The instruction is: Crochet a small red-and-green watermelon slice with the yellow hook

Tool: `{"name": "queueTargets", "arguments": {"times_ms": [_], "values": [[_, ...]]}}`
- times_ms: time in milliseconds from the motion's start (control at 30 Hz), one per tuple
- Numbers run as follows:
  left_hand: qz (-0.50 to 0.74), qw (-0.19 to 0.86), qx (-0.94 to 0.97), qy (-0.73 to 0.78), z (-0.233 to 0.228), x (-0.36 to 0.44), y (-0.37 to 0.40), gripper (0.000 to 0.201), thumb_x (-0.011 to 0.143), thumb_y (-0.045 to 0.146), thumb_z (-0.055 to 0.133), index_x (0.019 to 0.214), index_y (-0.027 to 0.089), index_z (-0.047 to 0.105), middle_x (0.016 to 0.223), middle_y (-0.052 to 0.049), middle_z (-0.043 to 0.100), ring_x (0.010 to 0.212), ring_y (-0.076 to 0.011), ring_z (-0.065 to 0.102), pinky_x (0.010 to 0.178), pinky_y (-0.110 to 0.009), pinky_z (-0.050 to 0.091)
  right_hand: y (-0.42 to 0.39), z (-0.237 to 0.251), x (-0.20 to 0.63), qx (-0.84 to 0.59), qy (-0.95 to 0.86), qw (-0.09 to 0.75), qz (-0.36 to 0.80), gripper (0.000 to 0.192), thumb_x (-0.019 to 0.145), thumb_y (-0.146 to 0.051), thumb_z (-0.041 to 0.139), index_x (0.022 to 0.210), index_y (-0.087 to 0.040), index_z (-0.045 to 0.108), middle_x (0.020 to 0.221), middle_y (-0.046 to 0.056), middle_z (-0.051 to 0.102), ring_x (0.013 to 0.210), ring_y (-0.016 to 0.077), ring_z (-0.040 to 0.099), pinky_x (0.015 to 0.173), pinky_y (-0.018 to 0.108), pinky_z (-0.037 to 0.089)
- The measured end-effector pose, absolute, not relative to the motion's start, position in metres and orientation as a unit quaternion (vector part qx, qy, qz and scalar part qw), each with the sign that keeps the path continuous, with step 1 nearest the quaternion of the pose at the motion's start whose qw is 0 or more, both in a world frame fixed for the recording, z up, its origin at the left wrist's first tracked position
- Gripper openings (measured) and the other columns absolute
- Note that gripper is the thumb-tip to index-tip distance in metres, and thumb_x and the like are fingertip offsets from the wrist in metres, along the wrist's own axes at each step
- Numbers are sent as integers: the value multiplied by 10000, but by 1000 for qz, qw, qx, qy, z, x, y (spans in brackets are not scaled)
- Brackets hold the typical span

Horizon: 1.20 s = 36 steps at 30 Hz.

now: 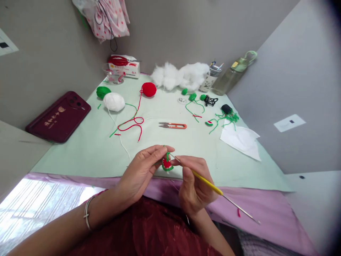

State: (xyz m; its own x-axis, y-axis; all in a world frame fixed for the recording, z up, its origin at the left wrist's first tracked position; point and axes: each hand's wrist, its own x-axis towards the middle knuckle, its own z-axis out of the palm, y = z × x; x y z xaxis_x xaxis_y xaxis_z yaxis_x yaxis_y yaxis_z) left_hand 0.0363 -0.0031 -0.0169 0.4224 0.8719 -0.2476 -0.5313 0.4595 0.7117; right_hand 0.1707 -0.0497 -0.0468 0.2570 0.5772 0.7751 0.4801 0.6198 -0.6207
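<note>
Between the thumb and fingers of my left hand is a small crocheted watermelon slice, red with a white and green rim. A bit of green yarn stands up from its top, pinched under the thumb. My right hand is closed round a crochet hook with a yellow handle and metal at both ends. The hook's tip meets the green yarn by my left fingertips. Beyond both hands lie orange-handled thread snips.
Red, white and green yarn balls sit at the back left, with loose strands. White stuffing, a pen cup and a bottle line the back. A phone leans left. Green crocheted pieces and white cloth lie right.
</note>
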Motion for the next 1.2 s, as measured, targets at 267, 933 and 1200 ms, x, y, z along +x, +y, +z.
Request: {"name": "queueTargets", "arguments": {"times_ms": [267,933,1200], "values": [[456,775,283,334,-15,35,-3,164,852,335,864,836,172,851,756,-8,695,741,-122,587,773,-239,495,-55,-60,170,-431,-646,626,-76,451,967,-56,672,1351,-284,737,1163,81,815,950,215,813,748,325,724],[425,795,302,310,-15,29,-2,210,960,303,771,1134,233,868,1034,-50,818,989,-160,688,973,-269,514,-46,-43,176,-436,-590,676,68,323,1007,-68,618,1185,-287,776,1074,46,802,947,201,789,788,396,692],[415,795,313,313,-14,22,-2,223,951,271,786,1160,256,860,1083,-43,844,1049,-164,732,1016,-268,540,-48,-40,177,-434,-601,667,70,270,1016,-96,601,1149,-253,775,1002,51,807,911,203,767,766,384,657]]}}
